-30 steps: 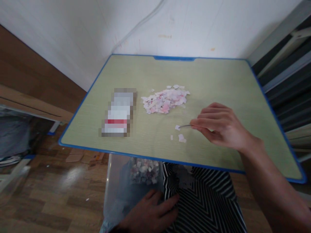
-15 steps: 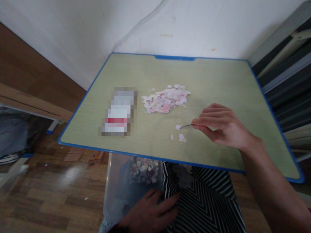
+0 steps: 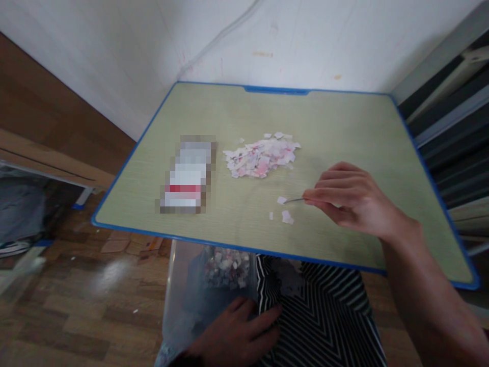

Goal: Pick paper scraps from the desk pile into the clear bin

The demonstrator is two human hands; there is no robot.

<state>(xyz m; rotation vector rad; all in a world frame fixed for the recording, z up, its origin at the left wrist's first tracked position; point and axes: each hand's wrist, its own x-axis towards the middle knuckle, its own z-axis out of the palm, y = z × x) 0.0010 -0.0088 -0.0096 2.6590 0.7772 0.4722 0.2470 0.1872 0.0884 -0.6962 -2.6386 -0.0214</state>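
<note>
Pinching a thin metal tool (image 3: 295, 200) in the right hand (image 3: 346, 196), apparently touching a paper scrap (image 3: 281, 200) lying on the tabletop (image 3: 344, 122) near the paper pile (image 3: 262, 159). Probably handling feather-light and limp, calling for an edge hold. Resting the left hand (image 3: 240, 326) by striped cloth (image 3: 321, 311), not showing whether gripping.

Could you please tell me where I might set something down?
The table is bare between the paper pile and the back edge, and behind the right hand toward the right edge. Crowded: around the thin tool and loose scraps before that hand, and at the pixelated rectangle left of the pile.
</note>
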